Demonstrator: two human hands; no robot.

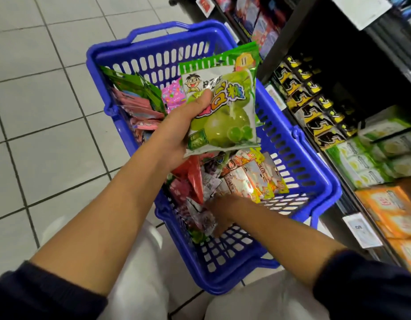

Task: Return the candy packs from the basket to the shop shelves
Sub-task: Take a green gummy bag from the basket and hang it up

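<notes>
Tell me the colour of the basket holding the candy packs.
Blue, seen in the head view: the slotted plastic basket.

A basket (135, 58) sits on the floor (38, 88), with shop shelves (338, 93) to its right. Candy packs (253, 179) lie inside it. The left hand (176, 132) holds several packs (223, 107) above the basket; the right hand (220, 213) reaches down inside its near end.

We read a big "Q" amid Chinese characters on the green candy pack (219, 107), and "8" on a shelf price tag (361, 229); other print is too blurred
</notes>
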